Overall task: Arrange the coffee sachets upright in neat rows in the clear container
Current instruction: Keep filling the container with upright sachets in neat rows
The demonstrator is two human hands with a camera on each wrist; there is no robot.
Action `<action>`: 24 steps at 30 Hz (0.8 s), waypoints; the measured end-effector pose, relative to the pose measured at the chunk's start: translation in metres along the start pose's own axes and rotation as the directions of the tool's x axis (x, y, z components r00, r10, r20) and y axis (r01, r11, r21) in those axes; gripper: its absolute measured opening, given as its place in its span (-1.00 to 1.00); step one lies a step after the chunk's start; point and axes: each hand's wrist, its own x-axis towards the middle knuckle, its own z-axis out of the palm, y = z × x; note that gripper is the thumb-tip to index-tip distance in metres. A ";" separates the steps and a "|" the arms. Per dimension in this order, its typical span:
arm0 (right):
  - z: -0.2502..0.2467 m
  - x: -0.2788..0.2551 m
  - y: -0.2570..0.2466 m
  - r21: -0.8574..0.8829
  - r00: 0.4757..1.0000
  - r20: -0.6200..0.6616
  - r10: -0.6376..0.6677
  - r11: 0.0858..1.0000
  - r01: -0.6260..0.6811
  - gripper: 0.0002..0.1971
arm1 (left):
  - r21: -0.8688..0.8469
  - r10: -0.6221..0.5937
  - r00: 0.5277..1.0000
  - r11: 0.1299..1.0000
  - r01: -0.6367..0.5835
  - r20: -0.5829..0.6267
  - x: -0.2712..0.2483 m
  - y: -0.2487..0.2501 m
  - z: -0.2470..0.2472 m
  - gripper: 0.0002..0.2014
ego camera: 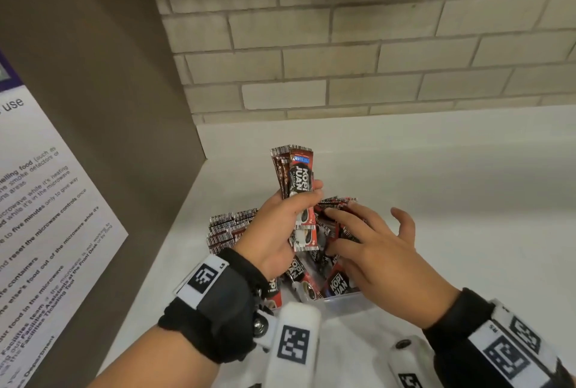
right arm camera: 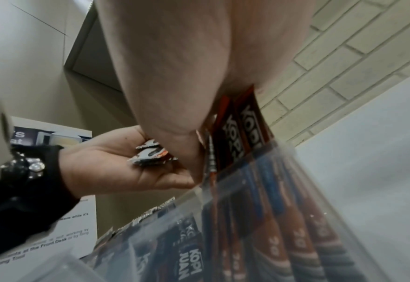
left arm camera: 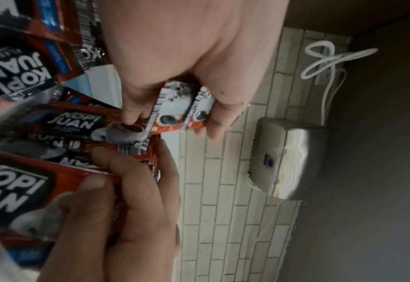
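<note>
**Loose sachets gathered into a bundle above the clear container**

Nearest the camera, the clear container [ego camera: 346, 299] is taken as the landmark: it stands on the white counter [ego camera: 467, 185], and only its near wall and corner are seen. Inside its near part, loose sachets [ego camera: 338, 286] lie jumbled and tilted; at least four faces can be read, the rest being hidden by the hands. Over these, the right hand [ego camera: 378, 252] is reached in, its fingers spread and laid on the pile; whether one is pinched cannot be told. Just left of it and above the container, a held bundle [ego camera: 296, 175] is gripped by the left hand [ego camera: 277, 232], fingers curled round its lower half; about three or four sachets are counted by their edges. At the container's far left, an upright row [ego camera: 232, 227] is packed; at its far right, a second upright group [ego camera: 338, 200] shows. Exact counts cannot be made.

The step is judged best done if each picked sachet is turned label-up, squared against the bundle, and the bundle is lowered beside the standing row while that row is braced.
</note>
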 end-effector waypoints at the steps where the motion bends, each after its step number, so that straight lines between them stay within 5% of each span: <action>1: 0.000 0.000 0.001 0.004 1.000 0.010 -0.006 1.000 0.006 -0.88 | 0.007 -0.003 1.000 1.000 0.003 0.000 0.002 0.000 0.001 -0.79; 11: -0.022 -0.009 -0.012 0.085 1.000 0.007 0.006 0.996 -0.007 -0.68 | 0.009 0.041 0.997 0.999 -0.042 0.058 0.000 -0.001 -0.006 -0.80; 16: -0.035 -0.012 -0.037 0.475 0.985 -0.164 0.043 0.879 0.041 -0.76 | 0.059 0.058 0.997 0.996 -0.061 0.058 -0.002 0.000 -0.006 -0.83; 19: -0.037 -0.004 -0.050 0.600 0.999 0.003 0.034 0.799 -0.029 -0.76 | 0.072 0.068 0.998 0.995 -0.068 0.015 -0.005 0.005 -0.011 -0.84; 24: -0.021 0.020 -0.052 0.340 0.931 0.262 -0.253 0.927 0.156 -0.78 | 0.026 0.114 0.992 0.993 -0.113 -0.044 -0.017 0.019 -0.031 -0.78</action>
